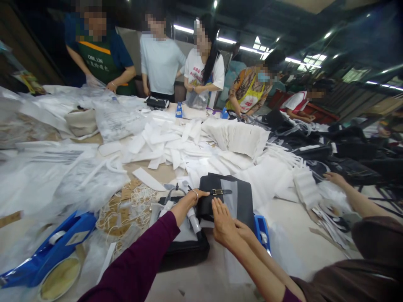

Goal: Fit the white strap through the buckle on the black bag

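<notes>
A black bag with a buckled strap and a strip of translucent sheet across its front is held up over the table. My left hand, at the end of a purple sleeve, is closed on its left edge beside the buckle. Against the lower front of the bag, my right hand lies with fingers stretched out. Another person's hand shows just behind my right hand, partly hidden. Below my left arm rests a second black bag with white-wrapped handles.
Blue tape dispensers stand left and right of the bags. Tags with white strings lie in a pile. White foam sheets cover the middle. Black bags are heaped at right, near a co-worker's reaching hand. Several people stand opposite.
</notes>
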A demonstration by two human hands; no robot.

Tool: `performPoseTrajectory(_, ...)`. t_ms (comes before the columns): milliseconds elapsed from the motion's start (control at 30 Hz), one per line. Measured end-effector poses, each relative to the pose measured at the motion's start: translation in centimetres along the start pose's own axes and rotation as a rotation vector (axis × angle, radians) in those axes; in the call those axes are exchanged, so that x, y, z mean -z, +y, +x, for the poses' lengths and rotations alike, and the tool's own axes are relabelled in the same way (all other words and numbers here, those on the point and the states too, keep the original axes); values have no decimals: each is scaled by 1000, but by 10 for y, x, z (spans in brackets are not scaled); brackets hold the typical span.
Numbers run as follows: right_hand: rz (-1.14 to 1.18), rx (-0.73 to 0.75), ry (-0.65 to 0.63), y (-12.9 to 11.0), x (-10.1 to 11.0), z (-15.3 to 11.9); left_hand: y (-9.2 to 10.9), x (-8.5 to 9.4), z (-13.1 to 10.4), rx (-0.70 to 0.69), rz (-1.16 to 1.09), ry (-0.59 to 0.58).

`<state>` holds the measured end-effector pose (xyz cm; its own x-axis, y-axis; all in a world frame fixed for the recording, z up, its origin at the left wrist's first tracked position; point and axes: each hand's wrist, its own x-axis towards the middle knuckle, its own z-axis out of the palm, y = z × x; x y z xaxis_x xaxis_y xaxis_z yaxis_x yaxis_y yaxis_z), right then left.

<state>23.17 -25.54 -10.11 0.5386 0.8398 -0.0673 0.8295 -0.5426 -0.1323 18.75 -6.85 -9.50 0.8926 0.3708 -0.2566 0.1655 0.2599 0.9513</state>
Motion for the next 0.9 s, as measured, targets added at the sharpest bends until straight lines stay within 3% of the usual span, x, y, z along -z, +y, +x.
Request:
performPoseTrajectory(133, -59, -61, -67, 0, -14, -3, 10, 9, -21, -110, -59, -160)
performPoseTrajectory(300, -65, -107, -33, 2, -27, -9, 18, 7, -22, -139, -86, -255)
performPoseTrajectory(700, -186, -117, 282, 4, -51, -19, 22, 1, -21, 17, 8, -192)
performPoseTrajectory(900, -151, -147, 330, 6, -54, -23, 18, -5, -25, 77, 61, -146)
